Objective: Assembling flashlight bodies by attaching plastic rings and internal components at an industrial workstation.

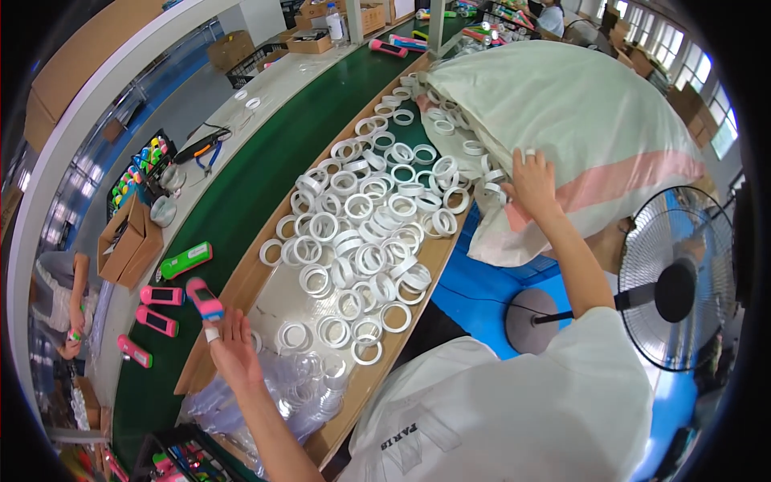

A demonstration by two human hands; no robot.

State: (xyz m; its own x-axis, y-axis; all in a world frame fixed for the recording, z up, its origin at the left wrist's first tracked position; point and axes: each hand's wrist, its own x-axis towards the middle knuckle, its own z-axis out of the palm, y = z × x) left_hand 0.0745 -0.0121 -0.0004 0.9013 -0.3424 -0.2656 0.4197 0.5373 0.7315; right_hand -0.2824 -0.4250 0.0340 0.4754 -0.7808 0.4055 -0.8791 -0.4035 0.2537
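Observation:
My left hand (237,353) is palm up with its fingers stretched out, over the near end of a cardboard tray (241,281). Right at its fingertips is a slightly blurred pink handheld device (205,300) with a dark face, above the green conveyor belt (265,181). My right hand (532,186) holds the lip of a large pale woven sack (578,112), its thumb by the opening. A white wrap shows on a finger of each hand. Many white rings (373,189) lie heaped in the tray and spill from the sack's mouth.
Several pink devices (157,321) and a green one (186,260) lie on the belt's left side. Clear plastic (281,394) covers the tray's near end. A black fan (675,289) stands at right. Pliers (210,157) and a cardboard box (130,241) sit on the left ledge; another person works beyond.

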